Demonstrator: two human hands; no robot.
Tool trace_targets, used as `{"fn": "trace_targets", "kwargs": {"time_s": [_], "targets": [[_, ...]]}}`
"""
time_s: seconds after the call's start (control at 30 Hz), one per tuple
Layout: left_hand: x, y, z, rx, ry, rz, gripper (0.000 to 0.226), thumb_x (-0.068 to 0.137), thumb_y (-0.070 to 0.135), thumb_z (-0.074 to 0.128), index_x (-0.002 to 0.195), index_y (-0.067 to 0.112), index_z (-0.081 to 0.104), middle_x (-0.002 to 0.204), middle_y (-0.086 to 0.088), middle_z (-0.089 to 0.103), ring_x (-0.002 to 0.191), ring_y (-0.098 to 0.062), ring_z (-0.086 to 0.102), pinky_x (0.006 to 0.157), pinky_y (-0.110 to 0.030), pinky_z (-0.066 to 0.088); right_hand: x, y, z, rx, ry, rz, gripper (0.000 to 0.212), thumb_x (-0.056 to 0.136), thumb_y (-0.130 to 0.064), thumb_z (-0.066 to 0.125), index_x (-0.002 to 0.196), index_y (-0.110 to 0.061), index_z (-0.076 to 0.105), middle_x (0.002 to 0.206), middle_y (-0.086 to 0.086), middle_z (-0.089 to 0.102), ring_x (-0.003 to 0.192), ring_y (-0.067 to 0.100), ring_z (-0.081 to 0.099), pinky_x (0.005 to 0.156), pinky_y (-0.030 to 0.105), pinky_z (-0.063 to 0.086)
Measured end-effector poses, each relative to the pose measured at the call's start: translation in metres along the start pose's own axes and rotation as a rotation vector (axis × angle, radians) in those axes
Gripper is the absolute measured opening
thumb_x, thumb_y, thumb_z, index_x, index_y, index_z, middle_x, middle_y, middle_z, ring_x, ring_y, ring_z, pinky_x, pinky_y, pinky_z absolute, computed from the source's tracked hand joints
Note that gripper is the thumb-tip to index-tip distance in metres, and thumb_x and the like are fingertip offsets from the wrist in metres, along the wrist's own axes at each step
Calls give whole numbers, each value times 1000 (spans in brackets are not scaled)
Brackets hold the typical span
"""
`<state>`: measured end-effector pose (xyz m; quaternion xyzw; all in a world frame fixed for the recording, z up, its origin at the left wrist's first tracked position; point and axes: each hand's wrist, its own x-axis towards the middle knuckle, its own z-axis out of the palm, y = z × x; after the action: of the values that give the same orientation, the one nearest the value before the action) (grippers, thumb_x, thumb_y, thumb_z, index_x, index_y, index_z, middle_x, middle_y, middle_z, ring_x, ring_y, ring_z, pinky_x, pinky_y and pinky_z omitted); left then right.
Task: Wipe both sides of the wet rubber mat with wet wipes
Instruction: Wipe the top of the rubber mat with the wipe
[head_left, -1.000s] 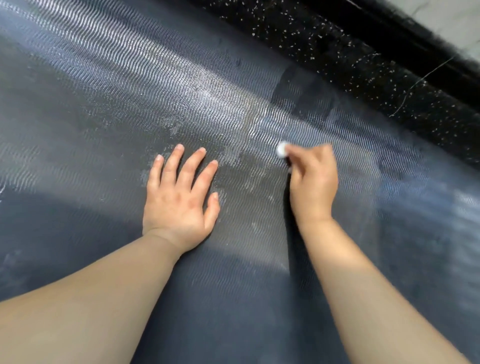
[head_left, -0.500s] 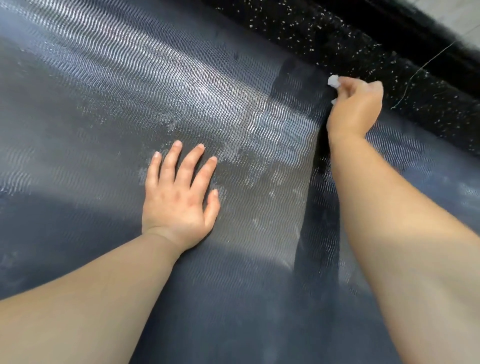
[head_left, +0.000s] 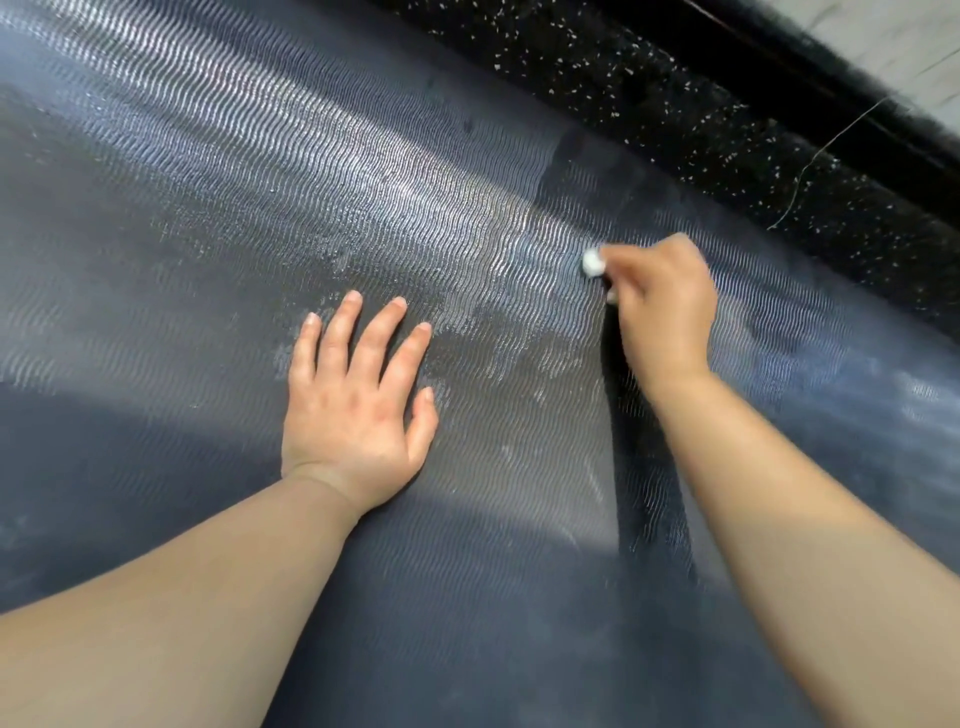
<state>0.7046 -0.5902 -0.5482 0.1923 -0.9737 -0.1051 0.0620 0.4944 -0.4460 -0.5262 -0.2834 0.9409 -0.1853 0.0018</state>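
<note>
Right grip (head_left: 665, 312) pinches wipe (head_left: 593, 262) (leftward); mat (head_left: 260, 182) flat

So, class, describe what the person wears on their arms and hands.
Nothing is worn. The left hand and right hand are bare, without visible gloves, rings or watch; the left forearm and right forearm show no sleeve. Nails look short and unpainted.

The left hand (head_left: 358, 410) and right hand (head_left: 665, 317) are bare, and so are the left forearm (head_left: 182, 597) and right forearm (head_left: 810, 551), down to the lower edge of the view. The left hand's fingernails (head_left: 355, 297) are short, rounded and plain. Fine creases cross its wrist. The right hand looks slightly blurred.
</note>
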Motion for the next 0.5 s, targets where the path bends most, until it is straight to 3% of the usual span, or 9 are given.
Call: {"fn": "trace_targets", "kwargs": {"time_s": [0.1,0.17,0.23,0.3,0.37,0.43,0.5], "targets": [[0,0,0,1,-1,3,51,85,34,42,125,9,60,134,-15,53,128,-42,42,108,-56,24,68,0,9,79,111,240,25,93,-19,50,109,-15,69,98,5,52,92,19,56,82,18,41],[0,0,0,0,3,3,51,85,34,42,125,9,60,134,-15,53,128,-42,42,108,-56,24,92,0,14,88,108,323,28,94,-16,47,115,-16,64,96,-6,42,105,21,54,87,13,36],[0,0,0,-1,1,0,51,85,35,42,125,9,60,134,-15,53,128,-42,43,108,-56,24,92,-8,20,77,108,317,30,93,-13,44,116,-18,64,83,-11,36,109,22,52,81,10,30],[0,0,0,-3,0,-3,51,85,35,41,125,9,60,134,-14,53,128,-42,43,108,-56,24,69,-25,25,35,120,261,29,93,-16,46,111,-21,68,87,-8,44,99,22,56,79,16,37],[0,0,0,1,2,-2,51,85,35,42,125,10,60,134,-14,54,127,-42,43,108,-56,24,28,-42,29,32,102,100,24,91,-17,53,105,-21,72,93,10,53,86,27,57,75,33,43],[1,-1,0,5,4,-1,51,85,34,42,125,10,60,134,-14,54,127,-42,44,108,-55,23,-16,-54,28,96,58,-80,17,85,-9,62,97,-12,74,81,18,54,71,32,56,60,34,44],[0,-1,0,7,-1,-1,51,84,35,42,125,10,60,134,-14,54,128,-42,43,108,-55,23,-45,-54,19,144,-36,-203,16,79,-2,67,93,-9,74,71,15,52,62,30,54,56,31,43]]}}
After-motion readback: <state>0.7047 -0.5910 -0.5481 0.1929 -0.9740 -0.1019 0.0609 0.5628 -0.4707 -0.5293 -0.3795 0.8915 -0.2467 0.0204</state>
